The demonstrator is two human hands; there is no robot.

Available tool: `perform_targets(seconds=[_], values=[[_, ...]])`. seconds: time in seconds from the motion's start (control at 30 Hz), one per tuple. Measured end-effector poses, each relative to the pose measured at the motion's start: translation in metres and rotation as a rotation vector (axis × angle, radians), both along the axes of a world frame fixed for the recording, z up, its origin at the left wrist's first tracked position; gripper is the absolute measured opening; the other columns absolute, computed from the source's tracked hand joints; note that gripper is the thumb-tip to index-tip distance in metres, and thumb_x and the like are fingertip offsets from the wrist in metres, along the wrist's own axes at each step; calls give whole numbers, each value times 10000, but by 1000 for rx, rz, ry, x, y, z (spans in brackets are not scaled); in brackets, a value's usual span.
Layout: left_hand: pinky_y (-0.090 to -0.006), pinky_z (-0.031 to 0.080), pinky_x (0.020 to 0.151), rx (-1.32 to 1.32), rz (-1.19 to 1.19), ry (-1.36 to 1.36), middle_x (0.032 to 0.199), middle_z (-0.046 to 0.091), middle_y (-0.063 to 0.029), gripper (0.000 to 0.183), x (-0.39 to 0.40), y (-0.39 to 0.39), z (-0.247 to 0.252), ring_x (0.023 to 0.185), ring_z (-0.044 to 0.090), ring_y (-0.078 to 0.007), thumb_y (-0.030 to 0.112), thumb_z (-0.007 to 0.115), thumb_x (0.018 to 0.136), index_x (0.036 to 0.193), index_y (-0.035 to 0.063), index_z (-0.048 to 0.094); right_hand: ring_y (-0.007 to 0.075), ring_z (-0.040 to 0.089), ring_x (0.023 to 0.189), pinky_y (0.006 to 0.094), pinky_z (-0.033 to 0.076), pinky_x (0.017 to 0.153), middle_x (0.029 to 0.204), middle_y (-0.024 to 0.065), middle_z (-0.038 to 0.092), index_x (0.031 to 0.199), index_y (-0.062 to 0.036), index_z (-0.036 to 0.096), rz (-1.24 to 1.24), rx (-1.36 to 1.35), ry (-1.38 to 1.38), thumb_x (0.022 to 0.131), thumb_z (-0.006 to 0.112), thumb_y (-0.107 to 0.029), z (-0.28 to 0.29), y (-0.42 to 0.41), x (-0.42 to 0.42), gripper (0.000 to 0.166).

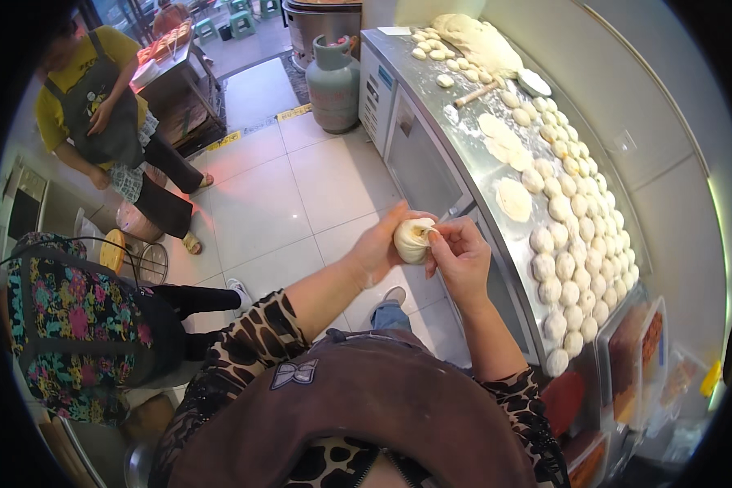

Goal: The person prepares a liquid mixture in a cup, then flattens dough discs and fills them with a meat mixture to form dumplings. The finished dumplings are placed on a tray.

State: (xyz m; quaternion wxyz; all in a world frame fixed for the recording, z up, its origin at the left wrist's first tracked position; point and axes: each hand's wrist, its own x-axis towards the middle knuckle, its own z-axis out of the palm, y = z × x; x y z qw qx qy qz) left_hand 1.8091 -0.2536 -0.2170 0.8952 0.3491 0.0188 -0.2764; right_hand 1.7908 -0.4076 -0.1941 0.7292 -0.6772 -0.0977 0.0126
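A filled dough bun (410, 247) with a small opening at its top, filling showing inside, sits cupped in my left hand (381, 241). The thumb and fingers of my right hand (465, 253) pinch the pleated rim of the same bun. Both hands are in front of the steel counter (457, 146), above the tiled floor. On the counter to the right lie flat dough wrappers (514, 200) and many rows of formed buns (579, 256). Farther back are a wooden rolling pin (477, 94), small dough pieces (445, 55) and a large dough mass (479, 43).
Containers of filling (637, 360) stand at the counter's near end. A gas cylinder (333, 85) stands on the floor by the counter's far end. Two people are at the left, one in a grey apron (100, 100), one in a floral top (79, 323).
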Motion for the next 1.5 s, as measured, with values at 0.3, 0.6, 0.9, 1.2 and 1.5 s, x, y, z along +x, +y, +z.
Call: perform_targets(seconds=[0.3,0.6,0.9,1.2,1.5], values=[[-250,439,523,406,176,-104,824,600,-33,450,128,-34,10,670,561,-116,471,374,978,1006,92,616,215,576,603,309,453,554,761,99,560,911,-34,566,88,-565,-535,814,665,-52,3,-32,135,140],[-241,466,676,495,200,-305,893,624,-34,438,209,-86,2,784,580,-104,424,401,989,1025,59,641,63,516,556,216,427,509,733,41,555,987,-9,599,105,-175,-146,846,631,6,9,-84,206,145],[-270,489,711,233,20,-232,936,639,-67,447,274,-137,2,834,608,-141,389,364,1001,1049,30,626,118,571,574,233,454,531,739,71,589,952,4,621,-164,-451,-573,798,677,8,-2,-127,258,163],[-309,465,672,50,-263,-79,943,620,-72,422,380,-174,-44,808,595,-170,404,343,998,1089,67,579,87,543,584,227,460,536,721,27,565,1087,-25,606,-305,-511,-342,790,700,0,-13,-156,325,312],[-272,473,593,82,-531,2,912,635,-64,456,502,-189,-62,757,610,-145,416,328,1001,1113,60,590,171,583,577,278,460,534,731,111,592,843,-11,564,-521,-813,-438,809,658,1,-40,-150,434,100]])
